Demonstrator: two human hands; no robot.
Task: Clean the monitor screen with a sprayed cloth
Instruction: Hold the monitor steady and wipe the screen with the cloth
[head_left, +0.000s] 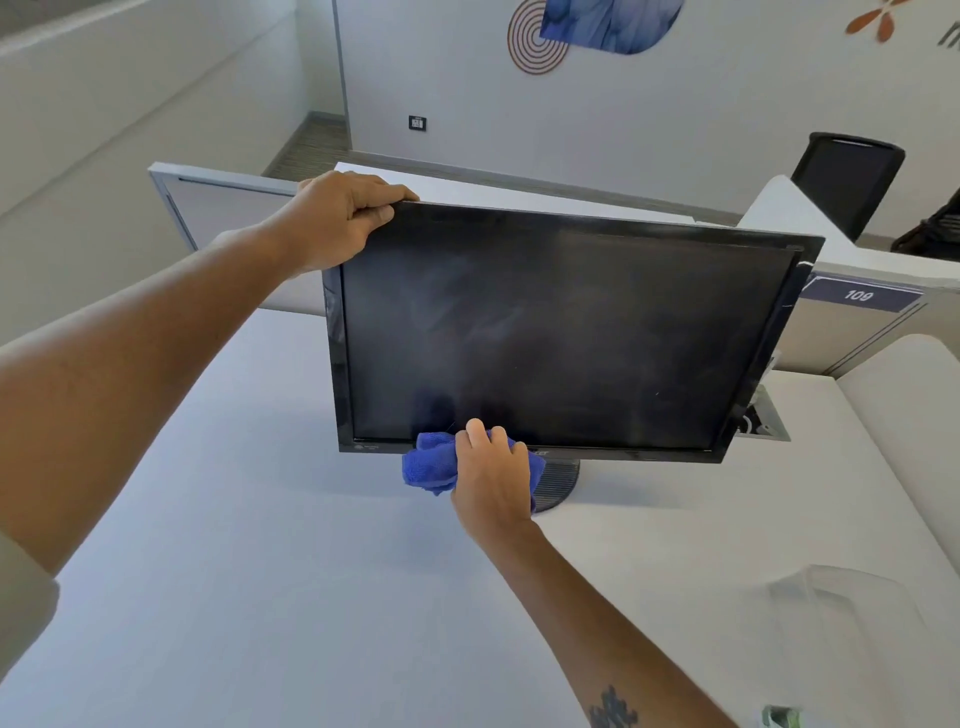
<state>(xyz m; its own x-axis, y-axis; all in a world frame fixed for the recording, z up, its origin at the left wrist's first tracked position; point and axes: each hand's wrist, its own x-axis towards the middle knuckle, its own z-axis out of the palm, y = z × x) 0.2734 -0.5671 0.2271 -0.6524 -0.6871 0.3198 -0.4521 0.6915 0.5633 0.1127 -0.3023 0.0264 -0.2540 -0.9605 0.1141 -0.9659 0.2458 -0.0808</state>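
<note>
A black monitor (566, 332) stands on a white desk (249, 597), its dark screen tilted and showing faint streaks. My left hand (340, 221) grips the monitor's top left corner, fingers curled over the upper edge. My right hand (491, 475) presses a bunched blue cloth (428, 462) against the lower bezel, left of the middle. The cloth sticks out to the left of my fingers. The round stand base (558, 483) shows partly behind my right hand.
Grey desk partitions (228, 208) rise behind the monitor, one with a label reading 109 (858, 295). A black office chair (847, 179) stands at the back right. A cable opening (763, 421) sits in the desk right of the monitor. A small green-and-white object (779, 717) peeks in at the bottom edge.
</note>
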